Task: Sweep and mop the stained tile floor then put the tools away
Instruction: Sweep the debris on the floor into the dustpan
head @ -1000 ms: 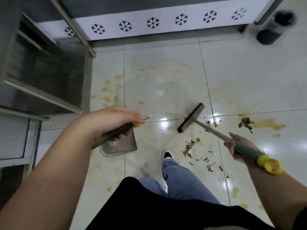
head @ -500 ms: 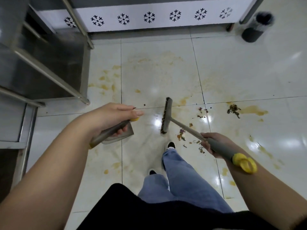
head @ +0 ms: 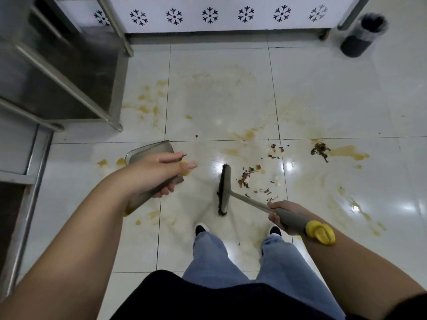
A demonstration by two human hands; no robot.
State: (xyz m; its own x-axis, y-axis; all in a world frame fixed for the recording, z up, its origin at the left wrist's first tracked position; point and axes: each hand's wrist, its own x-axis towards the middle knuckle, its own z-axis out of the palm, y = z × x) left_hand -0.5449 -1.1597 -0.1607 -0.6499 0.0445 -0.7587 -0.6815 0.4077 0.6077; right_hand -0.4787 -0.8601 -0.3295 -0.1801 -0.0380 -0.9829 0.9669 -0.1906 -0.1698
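Two light, stiff tools were held by their gray handles — the right hand (head: 280,215) gripped the broom (head: 223,189), the left hand (head: 157,174) the dustpan (head: 150,151) beside it.

A glossy white tiled floor (head: 323,93) carries yellow-brown stains (head: 346,154). The grey-handled, yellow-capped broom (head: 224,189) has dark bristles. The grey plastic dustpan (head: 150,151) is plain. Black snowflake motifs pattern the white panel (head: 227,15).
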